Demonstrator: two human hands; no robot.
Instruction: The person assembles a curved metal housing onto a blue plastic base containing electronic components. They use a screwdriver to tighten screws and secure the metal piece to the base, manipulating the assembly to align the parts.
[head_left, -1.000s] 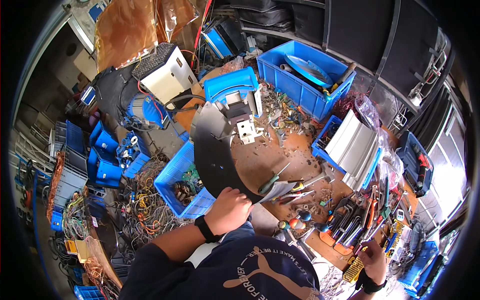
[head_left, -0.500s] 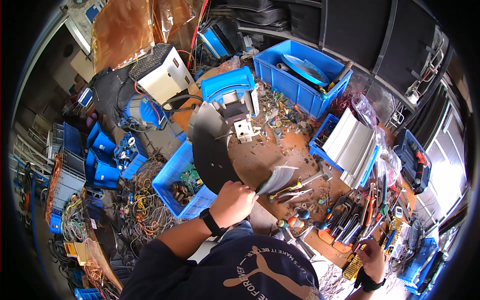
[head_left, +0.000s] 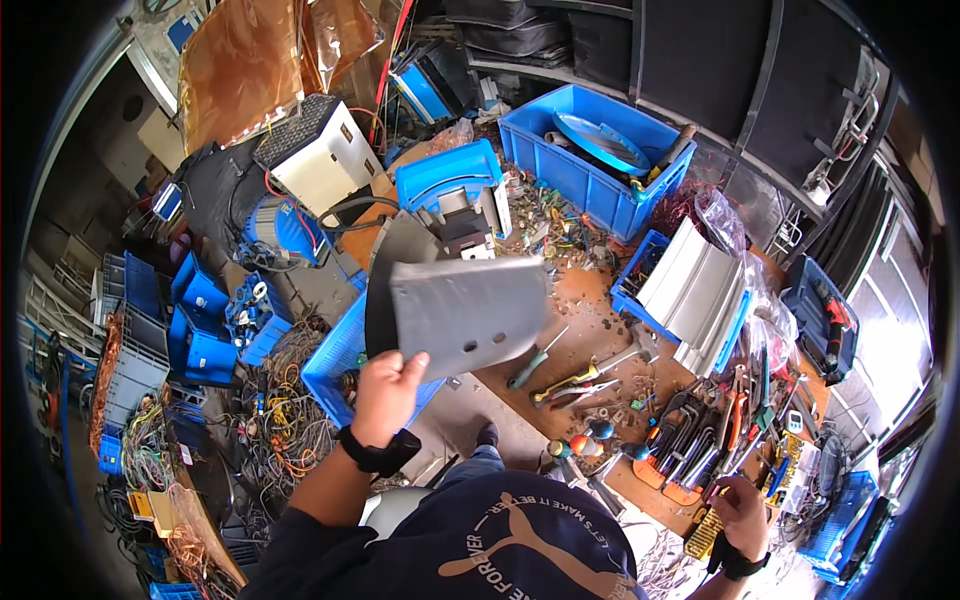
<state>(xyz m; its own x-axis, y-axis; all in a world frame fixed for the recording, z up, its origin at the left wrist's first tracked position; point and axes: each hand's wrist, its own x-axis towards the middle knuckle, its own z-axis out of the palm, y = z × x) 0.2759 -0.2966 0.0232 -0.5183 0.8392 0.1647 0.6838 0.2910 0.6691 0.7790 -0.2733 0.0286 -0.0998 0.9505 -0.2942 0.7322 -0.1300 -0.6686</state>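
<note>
Brown bench top point(head_left: 585, 290), strewn with scraps point(head_left: 560, 222). Raised over its near left edge is a grey panel point(head_left: 465, 310) with two dark holes; your left hand point(head_left: 388, 395) grips it closed-fingered at the lower left corner. Partly hidden behind panel and hand stands a blue crate point(head_left: 338, 348). Well to the right, beside a yellow holder point(head_left: 705, 535), your right hand point(head_left: 742, 515) is curled; whether it grips anything cannot be told.
</note>
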